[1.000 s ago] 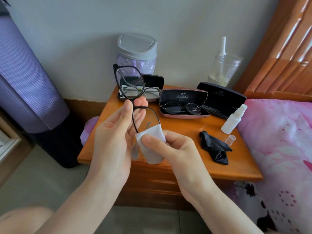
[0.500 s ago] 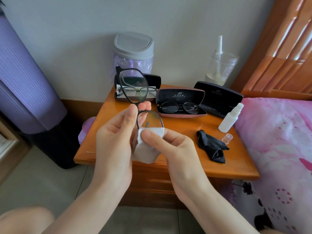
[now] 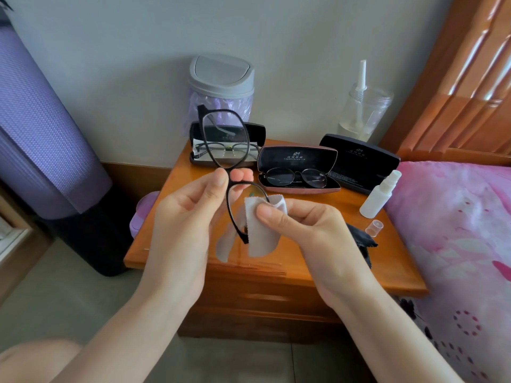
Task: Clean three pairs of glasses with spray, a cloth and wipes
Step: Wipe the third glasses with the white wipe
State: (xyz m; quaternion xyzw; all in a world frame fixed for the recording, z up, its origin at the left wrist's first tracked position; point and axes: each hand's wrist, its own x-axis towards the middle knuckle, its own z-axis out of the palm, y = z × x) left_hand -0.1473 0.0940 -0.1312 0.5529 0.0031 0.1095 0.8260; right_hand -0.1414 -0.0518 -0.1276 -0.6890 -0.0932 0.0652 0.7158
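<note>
My left hand [image 3: 185, 217] pinches black-framed glasses [image 3: 225, 139] at the bridge, held on end above the nightstand. My right hand [image 3: 307, 233] pinches a pale grey cloth [image 3: 260, 236] folded over the lower lens. A second pair [image 3: 226, 150] lies in an open black case [image 3: 255, 131] at the back. A third, round pair [image 3: 296, 176] lies in an open pink case [image 3: 298, 158]. A white spray bottle [image 3: 380, 194] stands at the right, its clear cap [image 3: 373, 226] beside it. A black cloth [image 3: 362, 239] lies partly hidden behind my right hand.
On the wooden nightstand [image 3: 318, 269] are an empty open black case [image 3: 359, 161], a small grey-lidded bin [image 3: 221, 84] and a clear jar [image 3: 362, 111]. A pink bedcover [image 3: 456, 230] is at the right. A purple rolled mat [image 3: 41, 134] leans at the left.
The cloth in my right hand has slid up and right along the lower lens. The glasses tilted slightly in my left hand.
</note>
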